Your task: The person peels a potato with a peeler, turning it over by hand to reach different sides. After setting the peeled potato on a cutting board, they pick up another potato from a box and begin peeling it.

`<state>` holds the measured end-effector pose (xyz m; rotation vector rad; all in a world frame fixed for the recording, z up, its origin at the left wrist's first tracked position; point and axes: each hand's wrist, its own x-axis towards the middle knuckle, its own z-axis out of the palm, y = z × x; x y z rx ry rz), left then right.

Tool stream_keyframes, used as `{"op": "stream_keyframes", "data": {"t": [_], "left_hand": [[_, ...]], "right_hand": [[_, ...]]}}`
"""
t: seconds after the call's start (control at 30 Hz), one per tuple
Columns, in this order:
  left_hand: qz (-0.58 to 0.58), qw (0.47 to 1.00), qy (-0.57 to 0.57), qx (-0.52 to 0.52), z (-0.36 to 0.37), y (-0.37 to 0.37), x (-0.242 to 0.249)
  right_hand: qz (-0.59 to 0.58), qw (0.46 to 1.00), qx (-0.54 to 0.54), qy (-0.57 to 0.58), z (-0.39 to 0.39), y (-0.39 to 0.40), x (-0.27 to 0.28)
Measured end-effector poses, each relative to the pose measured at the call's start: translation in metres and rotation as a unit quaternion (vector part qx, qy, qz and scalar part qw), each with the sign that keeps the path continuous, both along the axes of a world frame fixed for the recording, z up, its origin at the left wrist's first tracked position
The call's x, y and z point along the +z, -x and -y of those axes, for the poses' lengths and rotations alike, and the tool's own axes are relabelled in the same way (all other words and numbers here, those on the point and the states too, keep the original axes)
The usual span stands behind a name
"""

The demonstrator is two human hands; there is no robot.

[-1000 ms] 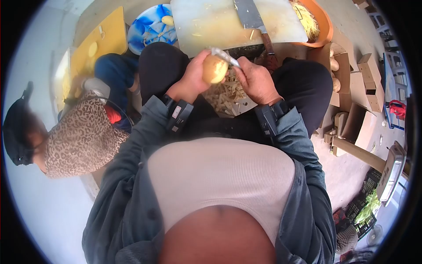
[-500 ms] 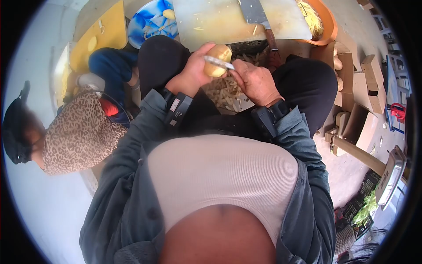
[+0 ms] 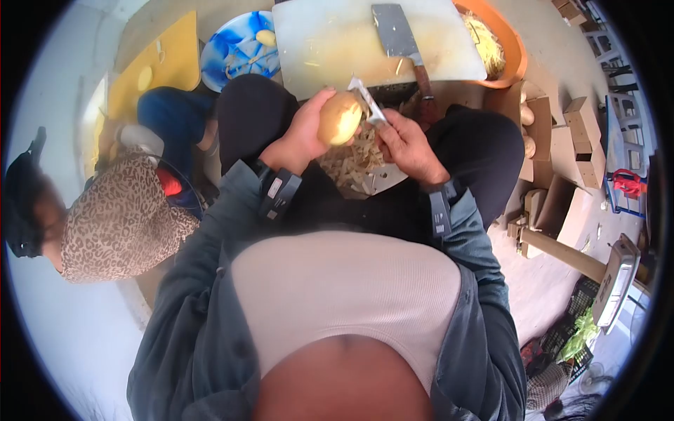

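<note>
My left hand (image 3: 307,130) is closed round a potato (image 3: 340,119), mostly pale and peeled on the side that shows. In my right hand (image 3: 411,146) is a peeler (image 3: 368,102), its light metal head pointing up and left beside the potato's upper right side. The fingers are wrapped round its handle. Below both hands lies a heap of potato peelings (image 3: 352,168) between my knees. Beyond them a cleaver (image 3: 397,35) rests on a white cutting board (image 3: 323,42), its wooden handle hanging over the near edge.
A blue and white basin (image 3: 239,49) holding a potato stands left of the board. An orange tub (image 3: 516,52) of pale shreds is at right, near a cardboard box (image 3: 539,130) with potatoes. At left, another person (image 3: 126,217) sits near a yellow board (image 3: 165,56).
The peeler has moved off the potato's face to its upper right side and turned more upright. My right hand has shifted down slightly; the potato is tilted differently.
</note>
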<state>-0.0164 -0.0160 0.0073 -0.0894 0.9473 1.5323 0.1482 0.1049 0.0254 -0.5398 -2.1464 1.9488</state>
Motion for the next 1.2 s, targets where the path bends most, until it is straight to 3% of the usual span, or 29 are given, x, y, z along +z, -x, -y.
{"op": "stream_keyframes", "data": {"t": [0.03, 0.1, 0.3, 0.37, 0.4, 0.43, 0.47, 0.5, 0.57, 0.77, 1.1, 1.17, 1.2], "left_hand": [[-0.002, 1.0, -0.007, 0.004, -0.001, -0.002, 0.002], [-0.01, 0.998, 0.049, 0.046, -0.003, -0.005, 0.006], [0.003, 0.999, 0.015, 0.038, -0.005, -0.006, 0.002], [-0.003, 0.999, 0.006, 0.037, -0.005, -0.007, 0.004], [-0.003, 0.999, 0.005, 0.041, -0.005, -0.007, 0.004], [-0.01, 0.999, 0.002, 0.043, -0.004, -0.006, 0.004], [-0.017, 0.999, -0.001, 0.045, -0.004, -0.006, 0.004], [-0.017, 0.999, 0.0, 0.049, -0.003, -0.006, 0.003], [-0.008, 0.997, 0.036, 0.069, -0.004, -0.006, 0.002], [-0.024, 0.996, 0.068, 0.056, -0.006, -0.008, 0.01], [-0.059, 0.993, 0.084, 0.055, -0.008, -0.003, 0.018], [-0.083, 0.996, 0.01, 0.014, -0.005, 0.0, 0.011], [-0.083, 0.996, 0.01, 0.013, -0.005, -0.003, 0.016]], "right_hand": [[0.031, 0.994, 0.005, 0.106, 0.001, -0.002, 0.002], [0.032, 0.977, 0.026, 0.208, 0.002, -0.003, 0.007], [0.083, 0.968, 0.048, 0.232, -0.003, -0.006, 0.013], [0.103, 0.974, 0.046, 0.199, -0.001, -0.005, 0.01], [0.04, 0.998, 0.029, 0.028, 0.005, -0.004, 0.012], [-0.026, 0.989, 0.012, -0.143, 0.01, -0.004, 0.014], [0.006, 0.971, 0.005, -0.238, 0.011, -0.004, 0.016], [0.006, 0.971, 0.01, -0.238, 0.012, -0.004, 0.016], [0.003, 0.923, 0.013, -0.385, 0.014, -0.005, 0.015], [0.017, 0.874, 0.024, -0.484, 0.017, -0.004, 0.017], [0.023, 0.871, 0.013, -0.49, 0.01, 0.001, 0.015], [0.015, 0.878, -0.046, -0.477, -0.002, 0.001, 0.008], [0.086, 0.871, -0.05, -0.482, -0.014, 0.001, 0.007]]}}
